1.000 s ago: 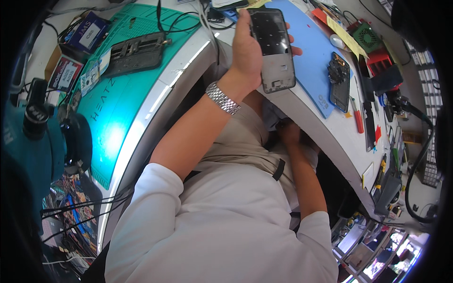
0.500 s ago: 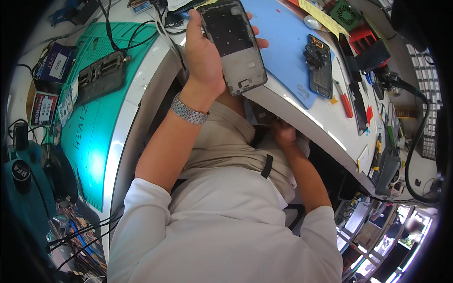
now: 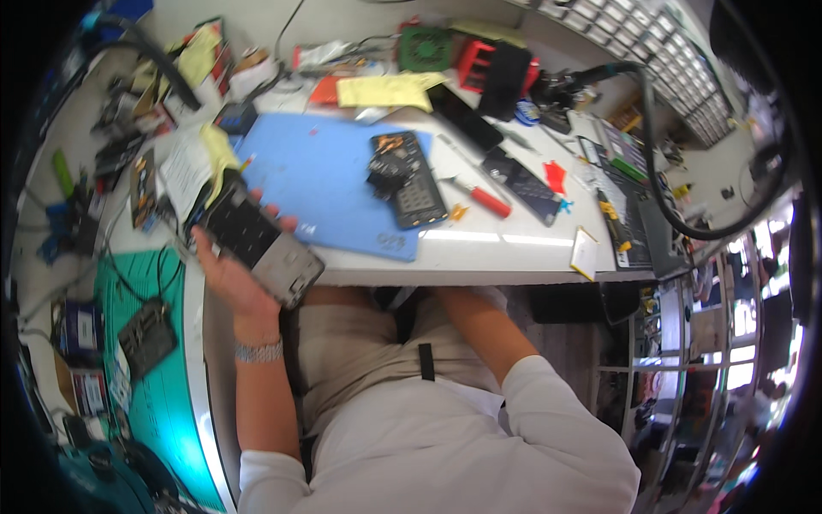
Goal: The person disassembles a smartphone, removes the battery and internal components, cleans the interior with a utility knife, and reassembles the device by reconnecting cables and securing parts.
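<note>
Because its lower end juts past the front edge of the white tabletop (image 3: 479, 255), near the inner left corner, the flat, rectangular black-and-grey phone frame (image 3: 264, 242) could be dropped toward the lap (image 3: 351, 343) if the bare left hand (image 3: 235, 281) were relaxed or bumped. It is gripped along its long sides, with the thumb on the left and the curled fingers (image 3: 288, 224) showing past the right. Farther right, the right hand is hidden below the front edge; only the bare right forearm (image 3: 479, 330) is seen, and whether that hand is spread or closed cannot be told. Across the right edge of the blue rectangular mat (image 3: 308, 171), a dark, opened phone body (image 3: 419, 188) topped by a crumpled black lump (image 3: 390, 176) could be displaced by a careless sweep. The frame is held slanted: its upper left part is black, flecked with pale dots, its lower right part dull grey with a small cutout; finer detail is blurred.
</note>
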The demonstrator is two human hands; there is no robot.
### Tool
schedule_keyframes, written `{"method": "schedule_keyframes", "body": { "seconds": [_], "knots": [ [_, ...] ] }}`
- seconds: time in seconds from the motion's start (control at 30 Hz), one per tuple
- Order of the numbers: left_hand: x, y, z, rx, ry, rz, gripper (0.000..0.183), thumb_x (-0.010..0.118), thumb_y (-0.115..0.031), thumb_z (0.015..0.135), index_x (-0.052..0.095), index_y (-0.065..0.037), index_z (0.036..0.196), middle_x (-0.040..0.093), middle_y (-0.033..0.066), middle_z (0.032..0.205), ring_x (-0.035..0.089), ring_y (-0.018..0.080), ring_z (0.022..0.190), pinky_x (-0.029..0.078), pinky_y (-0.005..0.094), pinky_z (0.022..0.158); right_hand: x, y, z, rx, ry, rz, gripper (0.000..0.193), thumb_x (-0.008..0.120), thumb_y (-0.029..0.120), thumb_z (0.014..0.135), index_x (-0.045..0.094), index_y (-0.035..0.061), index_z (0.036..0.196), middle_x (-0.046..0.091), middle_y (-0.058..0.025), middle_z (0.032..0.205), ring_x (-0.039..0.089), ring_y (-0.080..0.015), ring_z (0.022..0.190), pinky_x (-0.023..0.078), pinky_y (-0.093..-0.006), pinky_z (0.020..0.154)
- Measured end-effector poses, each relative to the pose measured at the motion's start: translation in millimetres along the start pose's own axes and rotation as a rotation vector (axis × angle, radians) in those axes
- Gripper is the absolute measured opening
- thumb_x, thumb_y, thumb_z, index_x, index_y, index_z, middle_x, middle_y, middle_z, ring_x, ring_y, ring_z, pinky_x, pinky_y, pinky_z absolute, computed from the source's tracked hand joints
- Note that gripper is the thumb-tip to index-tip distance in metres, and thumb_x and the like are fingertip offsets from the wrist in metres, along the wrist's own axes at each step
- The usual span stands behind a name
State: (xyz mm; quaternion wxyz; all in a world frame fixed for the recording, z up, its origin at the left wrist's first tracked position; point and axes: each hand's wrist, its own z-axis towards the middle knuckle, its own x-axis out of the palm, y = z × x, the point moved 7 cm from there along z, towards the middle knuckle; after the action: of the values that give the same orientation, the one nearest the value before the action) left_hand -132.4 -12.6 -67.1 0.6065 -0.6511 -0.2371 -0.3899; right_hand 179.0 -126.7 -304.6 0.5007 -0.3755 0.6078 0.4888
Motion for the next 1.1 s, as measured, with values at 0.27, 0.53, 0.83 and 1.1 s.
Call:
{"method": "schedule_keyframes", "body": {
  "seconds": [0.27,0.53,0.83,1.1],
  "knots": [
    [-3,1,4,0.017,0.047,0.033,0.076,0.029,-0.063,0.113,0.051,-0.002,0.153,0.064,0.0159,0.14,0.068,0.0323,0.11,0.059,0.0545,0.091,-2,-2,2,0.136,0.191,0.086,0.029,0.07,0.016,0.092,0.078,0.0042,0.118,0.074,-0.0249,0.117,0.071,-0.0434,0.111,0.056,-0.0501,0.098],
    [36,7,-17,-0.041,-0.042,-0.013,0.08,0.04,-0.068,0.109,0.058,0.001,0.143,0.07,0.0158,0.108,0.066,0.0295,0.09,0.054,0.0475,0.088,-61,51,-94,0.071,0.695,0.32,0.03,0.067,0.015,0.094,0.077,0.0027,0.12,0.074,-0.0256,0.118,0.07,-0.0434,0.113,0.055,-0.0494,0.099],
    [76,51,-47,-0.306,0.076,-0.027,0.085,0.033,-0.071,0.109,0.058,0.003,0.139,0.07,0.0181,0.11,0.071,0.0364,0.084,0.055,0.0557,0.085,-317,-4,-127,0.222,-0.082,0.788,0.019,0.064,0.01,0.102,0.074,-0.0008,0.113,0.075,-0.0234,0.109,0.072,-0.0396,0.104,0.056,-0.0456,0.091],
    [109,102,-92,-0.447,0.08,0.016,0.083,0.031,-0.069,0.11,0.059,0.005,0.136,0.071,0.0227,0.097,0.071,0.0396,0.075,0.06,0.053,0.074,-331,-138,-87,0.361,-0.7,0.35,0.02,0.074,0.004,0.093,0.073,-0.0028,0.111,0.072,-0.0237,0.103,0.07,-0.0401,0.1,0.055,-0.048,0.091]
  ]
}}
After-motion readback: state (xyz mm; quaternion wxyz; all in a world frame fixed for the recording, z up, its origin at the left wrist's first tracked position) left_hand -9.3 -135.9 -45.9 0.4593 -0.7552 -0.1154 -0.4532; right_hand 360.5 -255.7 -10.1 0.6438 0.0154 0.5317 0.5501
